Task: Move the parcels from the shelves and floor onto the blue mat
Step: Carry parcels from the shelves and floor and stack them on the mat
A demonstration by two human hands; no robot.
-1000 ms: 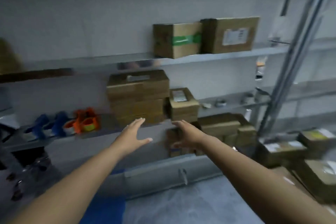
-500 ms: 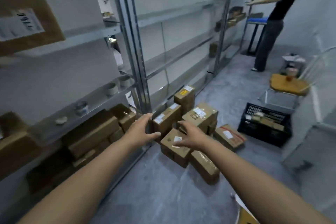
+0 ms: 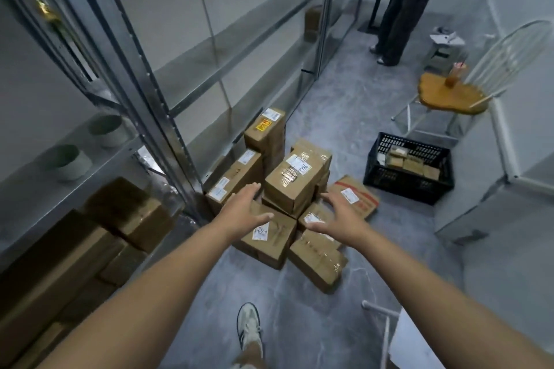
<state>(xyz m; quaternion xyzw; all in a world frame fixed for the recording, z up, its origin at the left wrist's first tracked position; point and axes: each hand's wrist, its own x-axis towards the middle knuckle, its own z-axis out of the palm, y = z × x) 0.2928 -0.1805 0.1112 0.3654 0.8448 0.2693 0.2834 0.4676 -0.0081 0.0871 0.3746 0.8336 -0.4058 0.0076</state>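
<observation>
Parcels heaped on the floor, both hands spread and empty above them: left hand, right hand.

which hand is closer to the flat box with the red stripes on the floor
Right. The right hand reaches beside the red-striped box, overlapping its near edge; the left hand is across the pile.

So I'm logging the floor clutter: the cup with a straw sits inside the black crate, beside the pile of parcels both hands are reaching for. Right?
Not quite. The cup with a straw stands on the wooden chair seat, not in the black crate, as the head view shows. The crate is beside the pile of parcels, and the left hand and right hand reach for it.
</observation>
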